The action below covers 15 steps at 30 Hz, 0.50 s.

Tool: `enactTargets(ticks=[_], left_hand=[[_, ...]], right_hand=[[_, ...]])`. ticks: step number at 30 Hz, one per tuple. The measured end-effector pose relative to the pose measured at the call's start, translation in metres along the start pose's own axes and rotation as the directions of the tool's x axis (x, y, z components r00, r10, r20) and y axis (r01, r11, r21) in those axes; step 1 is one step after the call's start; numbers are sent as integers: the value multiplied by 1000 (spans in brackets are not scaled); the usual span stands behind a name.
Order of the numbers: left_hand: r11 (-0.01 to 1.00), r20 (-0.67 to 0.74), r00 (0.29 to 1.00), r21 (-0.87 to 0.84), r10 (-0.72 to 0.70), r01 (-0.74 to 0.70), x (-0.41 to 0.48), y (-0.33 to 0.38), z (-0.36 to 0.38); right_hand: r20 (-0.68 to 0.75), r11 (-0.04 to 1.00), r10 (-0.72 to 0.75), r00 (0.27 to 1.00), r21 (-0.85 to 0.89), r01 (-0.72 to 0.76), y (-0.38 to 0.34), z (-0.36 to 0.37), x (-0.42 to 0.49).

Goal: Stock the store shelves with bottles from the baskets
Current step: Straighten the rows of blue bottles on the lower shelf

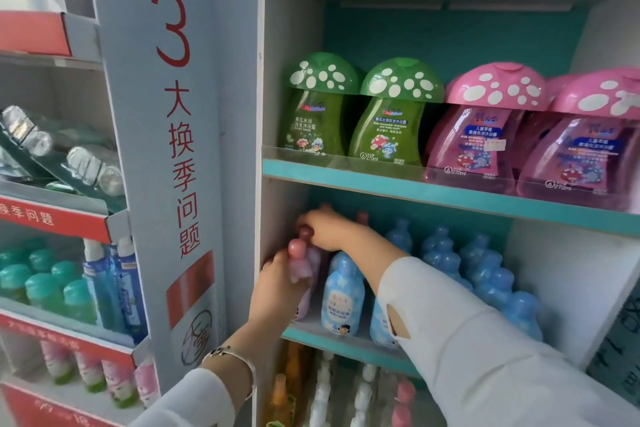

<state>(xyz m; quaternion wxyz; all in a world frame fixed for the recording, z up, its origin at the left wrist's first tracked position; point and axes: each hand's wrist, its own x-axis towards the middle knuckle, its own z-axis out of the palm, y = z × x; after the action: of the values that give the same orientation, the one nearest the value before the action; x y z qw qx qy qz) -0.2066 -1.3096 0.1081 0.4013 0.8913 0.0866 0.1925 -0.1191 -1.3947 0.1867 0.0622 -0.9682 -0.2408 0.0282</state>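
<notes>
On the middle shelf [346, 340] of the teal unit, my left hand [277, 291] grips a pink bottle [300, 262] with a round pink cap at the shelf's far left. My right hand [329, 229] reaches deeper in behind it, fingers curled over the top of another pink bottle [305, 233]. Rows of blue bottles [343, 295] fill the shelf to the right of the pink ones. No basket is in view.
The shelf above holds green mushroom-cap bottles [353, 111] and pink mushroom-cap bottles [519, 128] behind a clear lip. Below stand white, orange and pink bottles [325, 392]. A grey sign panel [166, 149] divides off a left rack with teal-capped bottles [52, 288].
</notes>
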Motion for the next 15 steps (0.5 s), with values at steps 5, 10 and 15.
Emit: enactTargets(ticks=[5, 10, 15], left_hand=[[999, -11, 1000, -28, 17, -17, -6, -3, 0], [999, -25, 1000, -31, 7, -7, -11, -1, -1], [1000, 9, 1000, 17, -14, 13, -9, 1, -2]], right_hand=[[31, 1000, -14, 999, -7, 15, 4, -4, -7], [32, 999, 42, 999, 8, -42, 4, -1, -8], [-19, 997, 74, 997, 3, -74, 4, 4, -10]])
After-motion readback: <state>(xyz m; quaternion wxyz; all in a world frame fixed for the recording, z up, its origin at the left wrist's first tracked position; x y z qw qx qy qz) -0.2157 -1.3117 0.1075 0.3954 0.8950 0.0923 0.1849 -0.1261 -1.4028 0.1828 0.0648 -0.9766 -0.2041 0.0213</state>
